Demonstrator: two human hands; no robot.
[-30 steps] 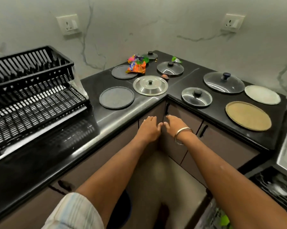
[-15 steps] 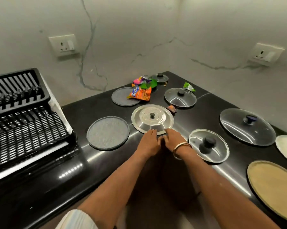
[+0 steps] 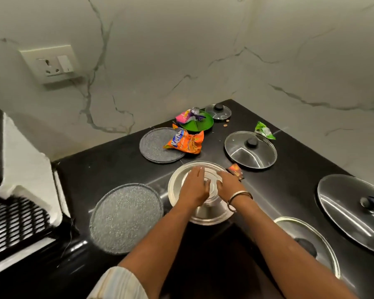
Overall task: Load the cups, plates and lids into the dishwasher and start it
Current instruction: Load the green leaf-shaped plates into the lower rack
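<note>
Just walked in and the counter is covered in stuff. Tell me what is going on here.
A person has both hands on the steel lid at the counter's inner corner: the left hand and right hand lie over its middle. Whether they grip the knob cannot be told. The lid rests on the black counter. Glass lids, two grey plates and a snack bag lie around, untouched.

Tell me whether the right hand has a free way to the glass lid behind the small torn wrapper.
Probably yes: the right hand rests on the steel lid, and only the flat torn wrapper lies between it and the glass lid.
</note>
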